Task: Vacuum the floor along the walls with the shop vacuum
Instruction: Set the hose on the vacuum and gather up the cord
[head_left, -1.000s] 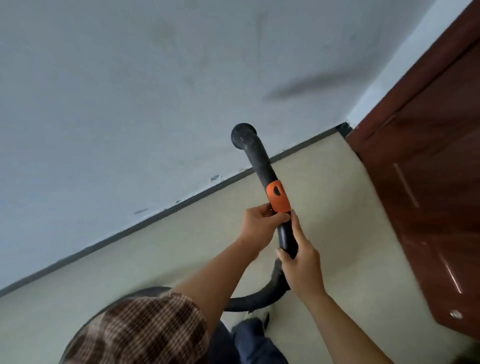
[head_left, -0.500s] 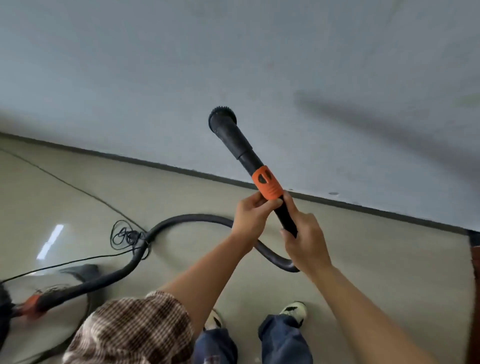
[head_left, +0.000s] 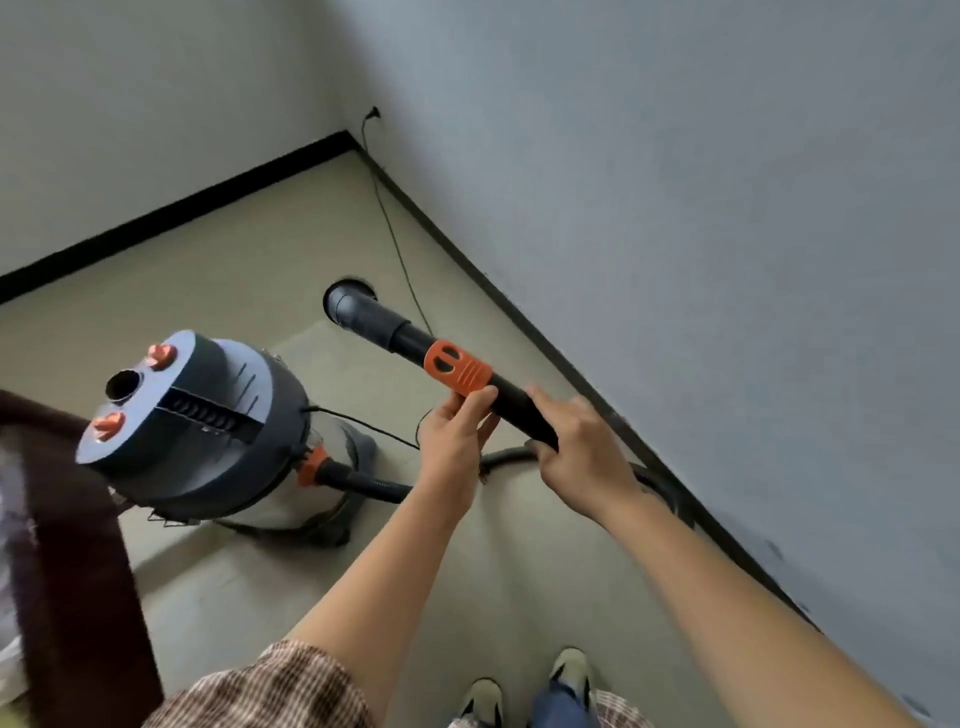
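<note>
I hold the black vacuum wand (head_left: 400, 332) raised off the floor, its round nozzle (head_left: 345, 304) pointing toward the room corner. My left hand (head_left: 457, 436) pinches the wand just below its orange collar (head_left: 457, 372). My right hand (head_left: 576, 447) grips the wand's lower end, where the ribbed hose (head_left: 363, 483) joins. The hose runs back to an orange coupling (head_left: 311, 464) on the shop vacuum (head_left: 208, 431), a steel drum with a grey-black top and two orange knobs, standing on the beige floor (head_left: 249, 249) to my left.
Two grey walls meet at a corner (head_left: 353, 137), each with a black baseboard (head_left: 166, 213). A thin power cord (head_left: 395, 228) trails along the right wall from the corner. A dark brown piece of furniture (head_left: 67, 519) stands at the left edge. My shoes (head_left: 569, 670) are near the bottom.
My view has swung left to the room corner, bringing the shop vacuum into sight. Both hands keep their hold on the wand, which now points lower, toward the corner.
</note>
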